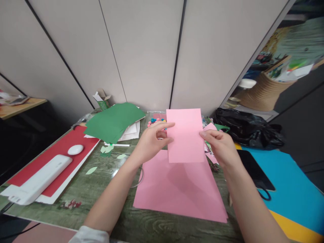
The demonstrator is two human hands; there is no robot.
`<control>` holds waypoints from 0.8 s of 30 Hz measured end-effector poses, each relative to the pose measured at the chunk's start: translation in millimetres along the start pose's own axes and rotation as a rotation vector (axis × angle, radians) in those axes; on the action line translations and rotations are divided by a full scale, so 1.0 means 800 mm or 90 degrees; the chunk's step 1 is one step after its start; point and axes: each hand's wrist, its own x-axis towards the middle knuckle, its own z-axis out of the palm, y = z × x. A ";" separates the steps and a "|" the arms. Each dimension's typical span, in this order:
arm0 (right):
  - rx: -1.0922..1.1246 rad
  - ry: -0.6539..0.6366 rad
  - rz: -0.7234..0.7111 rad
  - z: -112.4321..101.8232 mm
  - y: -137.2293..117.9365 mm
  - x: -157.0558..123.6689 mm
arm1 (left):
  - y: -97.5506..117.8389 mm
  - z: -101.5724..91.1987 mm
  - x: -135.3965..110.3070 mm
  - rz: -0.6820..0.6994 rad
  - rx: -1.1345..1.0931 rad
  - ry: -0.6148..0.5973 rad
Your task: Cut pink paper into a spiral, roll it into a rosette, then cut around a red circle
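Observation:
A rectangular sheet of pink paper [184, 148] is held up in front of me above the table. My right hand [219, 143] pinches its right edge between thumb and fingers. At the left edge, my left hand [154, 140] has its thumb and index finger apart, their tips over the paper's near face; whether they press on it I cannot tell. Below lie larger pink paper sheets [177, 189], stacked on the table, with the held piece's shadow on them.
On the left, green paper [116, 121], red paper [83, 138], a white power strip [42, 179] and a white mouse [75, 149]. Small colourful balls [152, 121] lie behind my left hand. To the right are a black bag [248, 130], a dark tablet [255, 168] and blue paper [291, 182].

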 end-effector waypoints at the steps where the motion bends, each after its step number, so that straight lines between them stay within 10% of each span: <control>1: -0.001 -0.017 0.006 0.000 0.000 0.000 | 0.000 0.000 0.000 -0.001 -0.006 -0.003; 24: -0.006 -0.086 0.036 -0.006 -0.012 -0.002 | 0.002 -0.009 0.001 -0.019 0.016 -0.024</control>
